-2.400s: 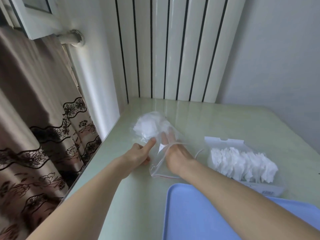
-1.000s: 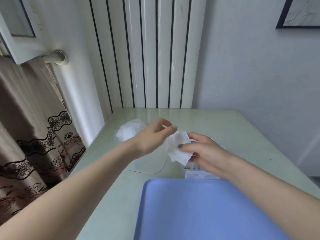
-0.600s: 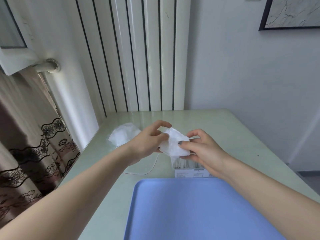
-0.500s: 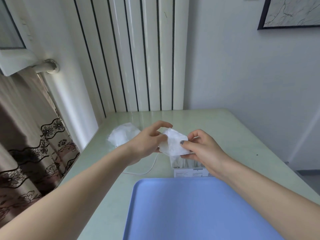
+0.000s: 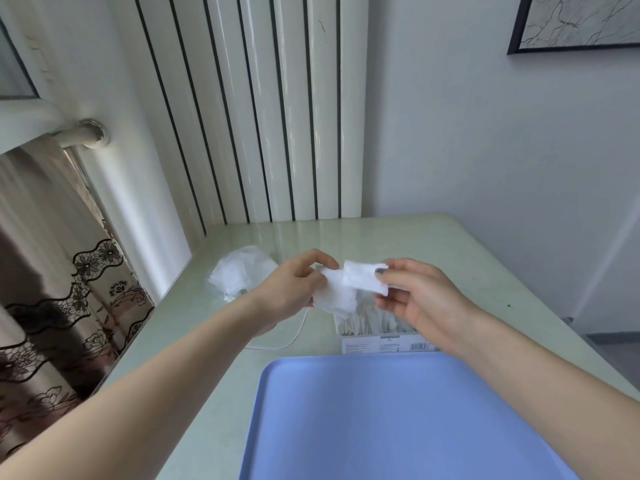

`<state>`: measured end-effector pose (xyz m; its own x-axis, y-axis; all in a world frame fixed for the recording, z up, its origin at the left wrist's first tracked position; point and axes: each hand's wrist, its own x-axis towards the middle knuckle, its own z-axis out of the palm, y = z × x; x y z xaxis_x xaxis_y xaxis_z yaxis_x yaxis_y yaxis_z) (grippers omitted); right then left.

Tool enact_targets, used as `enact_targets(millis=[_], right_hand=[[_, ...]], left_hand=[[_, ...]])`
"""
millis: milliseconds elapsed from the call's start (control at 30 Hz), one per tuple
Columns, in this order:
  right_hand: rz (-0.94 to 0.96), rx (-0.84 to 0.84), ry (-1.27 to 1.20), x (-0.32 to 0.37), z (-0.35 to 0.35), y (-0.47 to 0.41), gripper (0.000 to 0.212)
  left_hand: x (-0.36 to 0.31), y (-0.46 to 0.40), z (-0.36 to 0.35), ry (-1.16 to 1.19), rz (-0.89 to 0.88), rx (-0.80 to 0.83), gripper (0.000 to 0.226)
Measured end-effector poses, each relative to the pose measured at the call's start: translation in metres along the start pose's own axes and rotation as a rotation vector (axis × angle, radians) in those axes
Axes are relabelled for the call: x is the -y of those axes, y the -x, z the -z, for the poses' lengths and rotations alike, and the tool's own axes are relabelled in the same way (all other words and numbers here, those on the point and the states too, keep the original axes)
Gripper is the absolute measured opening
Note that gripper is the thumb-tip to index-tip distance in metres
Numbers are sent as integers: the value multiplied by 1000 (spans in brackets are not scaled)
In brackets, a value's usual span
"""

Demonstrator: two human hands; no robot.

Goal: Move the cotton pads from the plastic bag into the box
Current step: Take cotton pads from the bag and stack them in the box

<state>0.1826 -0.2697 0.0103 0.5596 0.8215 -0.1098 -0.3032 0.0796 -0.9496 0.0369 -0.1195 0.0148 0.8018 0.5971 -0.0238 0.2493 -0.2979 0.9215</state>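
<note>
Nearest the viewer, a smooth, matte blue tray (image 5: pixel 398 427) with a rounded raised rim lies on the pale green, glossy desk (image 5: pixel 433 244). Just beyond its far edge stands the white cardboard box (image 5: pixel 377 344), rectangular, with printed labels and a barcode on its near wall; flat white pads stand packed on edge inside it.

Both hands hover above the box. The left hand (image 5: pixel 294 289) has its fingers curled round a small soft bunch of white cotton pads (image 5: pixel 337 296). The right hand (image 5: pixel 419 296) pinches a single square pad (image 5: pixel 363 280) between thumb and fingertips (image 5: pixel 381 271), the remaining fingers loosely bent. The single pad touches the bunch; whether it is fully separated cannot be determined. The pads appear thin, fibrous and limp.

Left of the hands, the clear plastic bag (image 5: pixel 242 275) lies on the desk, crinkled, with more white pads inside. Its open mouth, edged with a thin red line, lies toward the tray.

Farther back stands a white ribbed radiator (image 5: pixel 263 116). A patterned lace curtain (image 5: pixel 52 289) hangs at left.
</note>
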Motion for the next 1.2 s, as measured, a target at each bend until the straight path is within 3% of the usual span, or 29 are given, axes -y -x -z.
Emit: enact_targets(millis=[100, 267, 500, 733, 800, 900, 967, 1200], right_hand=[[11, 56, -161, 10, -5, -4, 9], [129, -73, 370, -2, -15, -14, 12], [151, -194, 552, -2, -5, -18, 18], [-18, -187, 450, 3, 19, -20, 36], [-125, -107, 420, 5, 28, -20, 36], [-258, 41, 128, 10, 39, -18, 32], [-253, 49, 6, 12, 45, -20, 30], [-157, 9, 185, 22, 69, -35, 15]], left_hand=[[-2, 0, -3, 49, -22, 43, 29], [-8, 0, -10, 106, -73, 86, 23], [-8, -8, -21, 187, -60, 118, 44], [-20, -21, -40, 270, 22, 107, 27], [-24, -25, -43, 325, 54, 101, 22], [-26, -33, -50, 288, 9, 119, 11], [-27, -39, -57, 263, -29, 127, 12], [-30, -62, -80, 30, -96, 66, 30]])
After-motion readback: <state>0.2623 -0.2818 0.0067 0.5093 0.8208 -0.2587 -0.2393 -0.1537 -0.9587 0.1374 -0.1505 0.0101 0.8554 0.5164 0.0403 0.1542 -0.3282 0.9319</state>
